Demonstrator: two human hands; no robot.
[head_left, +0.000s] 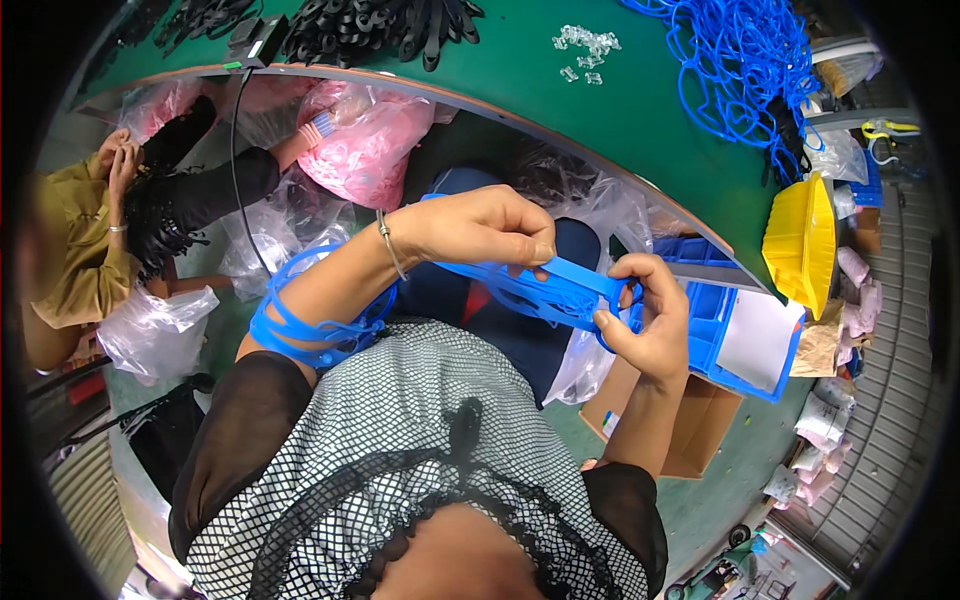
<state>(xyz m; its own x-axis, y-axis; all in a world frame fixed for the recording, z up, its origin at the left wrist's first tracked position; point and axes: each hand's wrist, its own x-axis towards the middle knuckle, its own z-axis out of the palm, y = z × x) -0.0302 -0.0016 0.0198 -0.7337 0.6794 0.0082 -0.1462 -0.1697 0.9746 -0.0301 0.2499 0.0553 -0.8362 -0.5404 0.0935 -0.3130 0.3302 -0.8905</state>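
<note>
A flat blue strap (pixel 577 276) is stretched between my hands above my lap. My left hand (pixel 480 230) pinches it between thumb and fingers at one end. At the other end, my right hand (pixel 652 318) grips the strap with thumb and curled fingers; a small clear part seems to sit there, too small to be sure. More blue straps hang in loops below the held one. A bundle of looped blue straps (pixel 315 325) circles my left forearm near the elbow.
On the green table (pixel 540 95) lie black straps (pixel 400 25), small clear plastic pieces (pixel 592 42) and a tangled heap of blue straps (pixel 745 60). A yellow tray (pixel 800 245) stands at its right edge. Blue bins (pixel 745 340) and a cardboard box (pixel 700 425) stand right; another person sits left.
</note>
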